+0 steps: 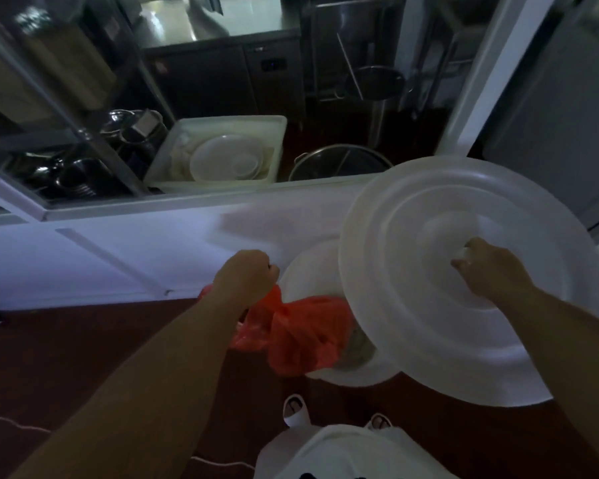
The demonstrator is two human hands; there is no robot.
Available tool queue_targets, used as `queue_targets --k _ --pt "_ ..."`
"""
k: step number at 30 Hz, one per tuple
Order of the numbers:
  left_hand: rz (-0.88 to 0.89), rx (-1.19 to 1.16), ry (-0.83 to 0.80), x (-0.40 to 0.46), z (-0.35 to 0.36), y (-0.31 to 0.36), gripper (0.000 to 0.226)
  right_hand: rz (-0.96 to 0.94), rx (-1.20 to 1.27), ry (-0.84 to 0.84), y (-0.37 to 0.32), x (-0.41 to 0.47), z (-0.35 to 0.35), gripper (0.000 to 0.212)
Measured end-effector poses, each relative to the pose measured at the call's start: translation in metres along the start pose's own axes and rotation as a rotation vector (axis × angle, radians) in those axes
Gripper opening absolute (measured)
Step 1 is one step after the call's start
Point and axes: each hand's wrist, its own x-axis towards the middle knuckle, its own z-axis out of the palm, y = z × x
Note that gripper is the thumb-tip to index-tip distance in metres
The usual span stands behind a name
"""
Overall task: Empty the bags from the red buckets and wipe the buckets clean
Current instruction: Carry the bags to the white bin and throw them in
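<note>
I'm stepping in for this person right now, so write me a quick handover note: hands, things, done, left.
Left hand: fist gripping the red bag, drawn partly out of the white bucket.
Right hand: holding the big white lid by its centre knob, tilted over the bucket.
Done: lid off, bag gathered.
Left: lift the bag out, empty it, wipe the bucket. No cloth in view.
</note>
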Motion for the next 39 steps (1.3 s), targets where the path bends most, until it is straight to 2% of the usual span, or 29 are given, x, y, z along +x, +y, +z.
queue_targets --k 9,20,24,29,32,36,39 --pt "0.032 -0.119 -0.039 0.038 0.026 0.1 0.035 0.042 0.012 -0.015 0.046 0.025 -0.027 0.047" --pt "0.153 -0.198 -0.319 0.116 0.072 0.159 0.033 0.263 -0.02 -0.053 0.122 0.042 -0.027 0.054" --pt "0.116 -0.173 -0.384 0.127 0.092 0.174 0.036 0.337 0.016 -0.054 0.15 0.047 -0.015 0.053" --pt "-0.019 -0.168 -0.487 0.138 0.108 0.185 0.033 0.402 0.019 -0.119 0.175 0.055 -0.004 0.048" --pt "-0.02 -0.124 -0.501 0.14 0.117 0.187 0.034 0.416 0.011 -0.139 0.188 0.059 -0.002 0.047" --pt "0.02 -0.015 -0.631 0.146 0.122 0.186 0.036 0.415 -0.016 -0.145 0.194 0.068 -0.003 0.044" --pt "0.105 0.053 -0.588 0.148 0.12 0.177 0.039 0.393 -0.036 -0.161 0.189 0.074 0.0 0.042"
